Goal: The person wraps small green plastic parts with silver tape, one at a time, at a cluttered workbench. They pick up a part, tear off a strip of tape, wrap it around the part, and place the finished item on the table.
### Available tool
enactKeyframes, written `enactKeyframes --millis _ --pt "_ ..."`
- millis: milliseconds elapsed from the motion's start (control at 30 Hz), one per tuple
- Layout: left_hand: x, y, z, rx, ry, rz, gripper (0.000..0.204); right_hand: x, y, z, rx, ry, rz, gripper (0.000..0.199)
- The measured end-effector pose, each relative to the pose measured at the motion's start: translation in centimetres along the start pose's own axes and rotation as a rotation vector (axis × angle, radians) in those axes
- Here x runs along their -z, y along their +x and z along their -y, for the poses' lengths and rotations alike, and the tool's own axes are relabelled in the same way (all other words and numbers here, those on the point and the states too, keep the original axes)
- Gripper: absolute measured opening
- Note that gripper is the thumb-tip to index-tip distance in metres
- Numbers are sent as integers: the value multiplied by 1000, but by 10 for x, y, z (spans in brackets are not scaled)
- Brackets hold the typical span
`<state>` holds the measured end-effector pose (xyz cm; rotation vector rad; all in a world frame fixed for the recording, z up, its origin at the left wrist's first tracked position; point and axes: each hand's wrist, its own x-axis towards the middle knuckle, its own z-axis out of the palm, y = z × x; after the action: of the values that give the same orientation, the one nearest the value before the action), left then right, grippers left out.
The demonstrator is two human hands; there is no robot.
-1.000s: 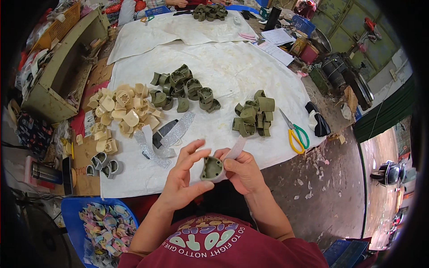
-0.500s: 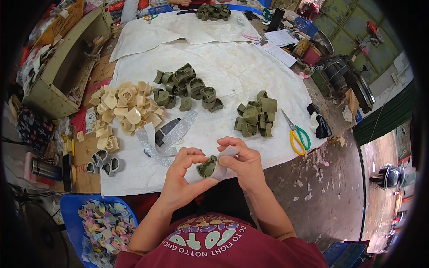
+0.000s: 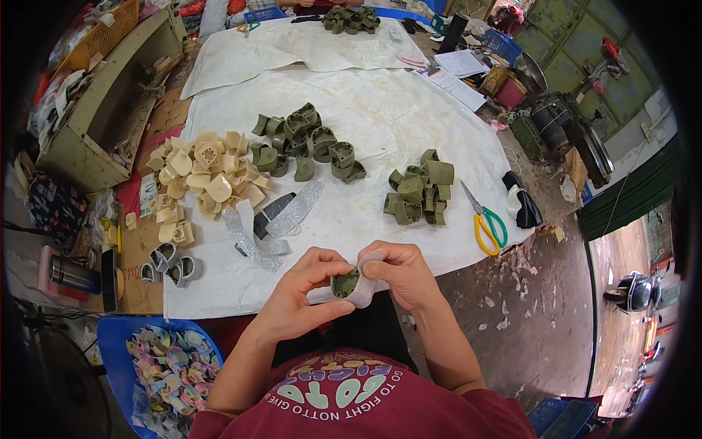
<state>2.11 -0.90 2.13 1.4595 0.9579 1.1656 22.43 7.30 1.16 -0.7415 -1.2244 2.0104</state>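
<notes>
Work position: lower center of frame, over the near edge of the desk (image 3: 552,174). The left hand (image 3: 301,291) curls around a rigid, hollow, olive-green molded piece (image 3: 341,284), thumb below and fingers above; its open cavity faces left of frame. The right hand (image 3: 398,272) pinches a pale, fine-grained glitter strip (image 3: 363,294) between thumb and fingers, the strip lying around the piece's outer wall. Contact behind the right fingertips is partly hidden and appears close.

Surface: a creased white woven sheet (image 3: 395,102), its near edge passing beneath the hands. Left of center lie smooth cream molded pieces (image 3: 218,186) and loose silver glitter strips (image 3: 298,208). Curved green pieces form an upper-center cluster (image 3: 303,143) and a right-of-center cluster (image 3: 419,190), with bare sheeting between them. Scissors (image 3: 488,228) rest near the sheet's right edge, blades toward upper left.
</notes>
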Motion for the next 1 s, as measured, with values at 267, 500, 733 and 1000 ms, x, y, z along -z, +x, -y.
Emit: enactKeyframes --millis 267,500,733,1000 --pt "-8 -1 5 319 -303 -200 59 -27 -7 -7 505 -559 -128 11" --pt "-9 -2 0 70 -73 -251 55 -34 -9 -6 153 -115 -15 17" --pt "-9 -4 6 -66 -20 -202 56 -38 -12 -5 186 -306 -70 16" --pt "-11 -3 9 -115 -30 -194 55 -40 -13 -3 143 -385 -86 20"
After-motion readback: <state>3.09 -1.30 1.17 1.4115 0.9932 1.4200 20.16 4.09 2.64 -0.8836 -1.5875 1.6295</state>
